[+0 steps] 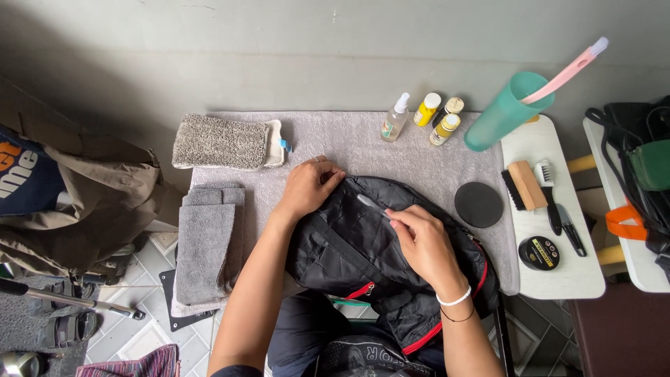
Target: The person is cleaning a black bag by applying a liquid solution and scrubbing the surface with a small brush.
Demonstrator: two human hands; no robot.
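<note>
Far left, a brown jacket slumps beside the table, with a metal pole lying over the tiled floor below it. On the grey towel that covers the table, a shaggy grey mitt sits at the far left corner, and nearer us a stack of folded grey cloths hangs off the edge.

Now the action: the left hand is pressing down on the far left edge of the black backpack, fingers curled over the fabric and gripping it. The backpack lies flat in the middle of the towel, red zip trim showing along its near side, its lower part spilling off the table toward the person's lap. The right hand rests on top of the bag, fingers pinched on a slim grey brush whose tip points far-left across the fabric; it looks like a toothbrush, though it is small and hard to be sure.

Moving right, a clear spray bottle and three small yellow bottles stand along the far edge. A teal cup tilts beside them, holding a pink brush. A round black pad lies just right of the bag. On the white side table: a wooden brush, a black-handled brush and a round black tin.
</note>
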